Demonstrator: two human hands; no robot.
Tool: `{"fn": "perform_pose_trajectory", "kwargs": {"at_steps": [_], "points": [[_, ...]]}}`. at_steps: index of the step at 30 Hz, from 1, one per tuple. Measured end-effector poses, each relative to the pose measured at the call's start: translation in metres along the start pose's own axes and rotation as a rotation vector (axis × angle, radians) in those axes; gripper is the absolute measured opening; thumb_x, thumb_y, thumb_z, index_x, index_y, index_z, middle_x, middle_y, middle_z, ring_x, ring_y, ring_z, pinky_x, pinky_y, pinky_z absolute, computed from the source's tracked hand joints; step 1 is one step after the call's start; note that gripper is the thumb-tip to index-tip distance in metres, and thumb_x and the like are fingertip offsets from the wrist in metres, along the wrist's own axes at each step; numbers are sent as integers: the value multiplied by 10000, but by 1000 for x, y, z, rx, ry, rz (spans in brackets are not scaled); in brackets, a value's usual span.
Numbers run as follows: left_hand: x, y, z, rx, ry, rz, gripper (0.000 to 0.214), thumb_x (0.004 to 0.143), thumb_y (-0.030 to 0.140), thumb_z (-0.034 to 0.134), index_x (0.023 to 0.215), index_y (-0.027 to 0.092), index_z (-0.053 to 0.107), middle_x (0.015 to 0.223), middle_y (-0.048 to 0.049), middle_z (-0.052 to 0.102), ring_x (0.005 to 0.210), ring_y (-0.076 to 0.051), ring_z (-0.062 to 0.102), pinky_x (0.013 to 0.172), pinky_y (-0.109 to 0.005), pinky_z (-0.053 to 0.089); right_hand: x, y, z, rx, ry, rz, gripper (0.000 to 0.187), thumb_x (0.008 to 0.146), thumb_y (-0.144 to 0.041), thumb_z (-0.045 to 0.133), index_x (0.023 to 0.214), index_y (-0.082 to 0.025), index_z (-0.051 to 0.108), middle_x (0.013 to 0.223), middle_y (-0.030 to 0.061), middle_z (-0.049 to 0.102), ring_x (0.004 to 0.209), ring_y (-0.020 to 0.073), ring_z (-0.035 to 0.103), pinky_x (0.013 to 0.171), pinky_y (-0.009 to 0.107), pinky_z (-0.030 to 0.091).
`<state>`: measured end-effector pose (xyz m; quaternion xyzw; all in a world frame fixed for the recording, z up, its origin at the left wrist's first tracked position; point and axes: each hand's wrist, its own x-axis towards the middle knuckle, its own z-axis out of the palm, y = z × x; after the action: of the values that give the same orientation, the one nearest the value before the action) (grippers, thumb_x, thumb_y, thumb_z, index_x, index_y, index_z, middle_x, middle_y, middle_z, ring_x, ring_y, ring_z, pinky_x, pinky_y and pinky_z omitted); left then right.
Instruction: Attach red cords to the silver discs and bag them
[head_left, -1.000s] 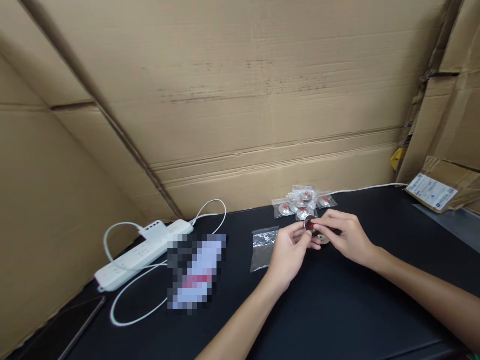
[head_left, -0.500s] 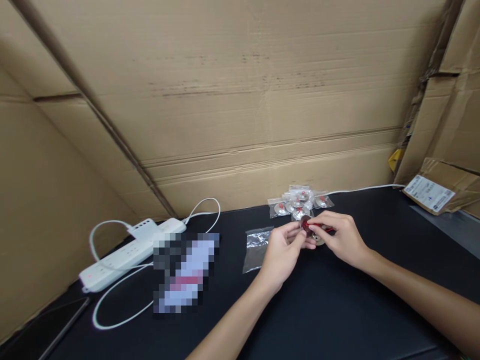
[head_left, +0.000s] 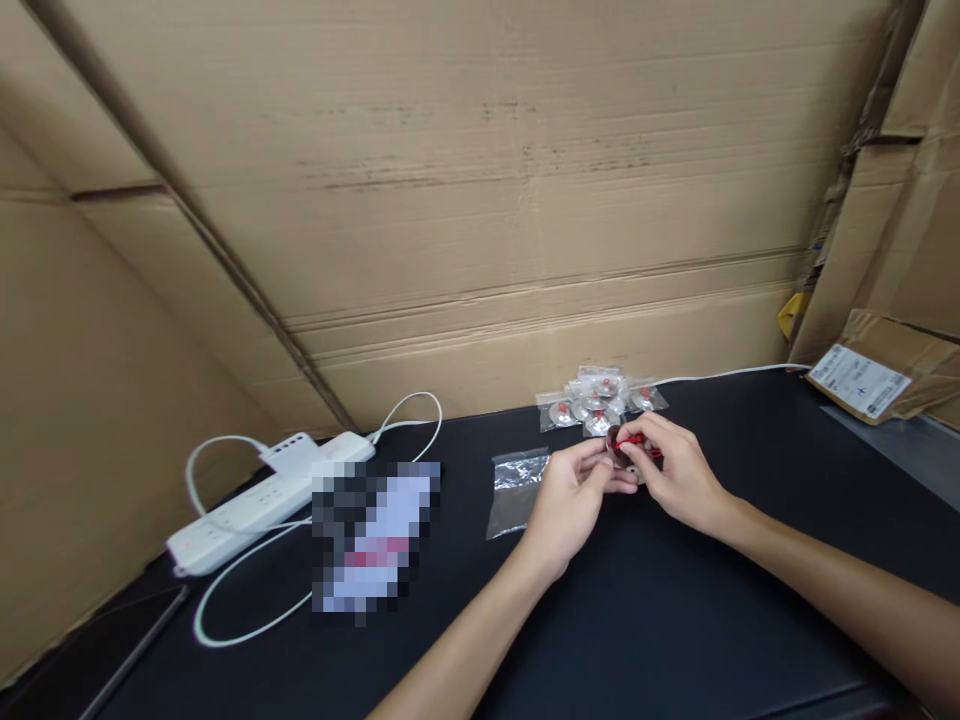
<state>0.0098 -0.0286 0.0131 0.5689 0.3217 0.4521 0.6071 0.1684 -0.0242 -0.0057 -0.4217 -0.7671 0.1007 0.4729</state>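
Left hand (head_left: 568,503): you are pinching a round metal disc (head_left: 613,438) by its edge between thumb and fingers. Right hand (head_left: 686,472): your grip is closing thumb and forefinger on a red piece (head_left: 635,440) at the disc's face. Disc is sitting between both hands, above the black table (head_left: 675,620). A paler round part (head_left: 639,477) is showing beside the left fingertips, mostly hidden; cannot tell whether you are holding it. A flat clear bag (head_left: 517,490) is lying just left of your left hand; bagged discs (head_left: 600,408) are lying heaped beyond.
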Motion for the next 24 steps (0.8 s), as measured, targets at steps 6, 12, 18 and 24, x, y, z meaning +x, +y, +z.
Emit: {"fn": "perform_pose_trajectory", "kwargs": {"at_steps": [6,12,18,24], "points": [[0,-4,-1,74,-5,48,269,872,275,574,1040,93,677,916,-116,712,783,-218,698,734,-351,586,-1,-2,3,6,-11,-17,119,920,-150,477,905,-196,585,854,36,587,695,141,548,654,265,448],[0,-9,-2,135,3,102,264,876,277,566,1044,114,687,930,-109,718,778,-211,697,729,-338,587,0,-5,2,16,-19,-18,124,917,-152,483,886,-198,594,847,37,596,677,138,548,634,260,460],[-1,-13,-2,132,53,138,253,852,302,598,996,125,707,895,-101,725,752,-213,695,718,-342,588,-2,-7,3,4,-2,-5,117,906,-168,510,863,-193,615,815,37,605,657,142,547,617,271,457],[1,-14,-5,139,120,130,219,810,283,650,932,115,721,807,-88,721,686,-191,674,670,-317,581,-3,-5,3,75,13,35,106,892,-201,554,848,-195,650,798,39,632,662,148,580,616,277,480]]}}
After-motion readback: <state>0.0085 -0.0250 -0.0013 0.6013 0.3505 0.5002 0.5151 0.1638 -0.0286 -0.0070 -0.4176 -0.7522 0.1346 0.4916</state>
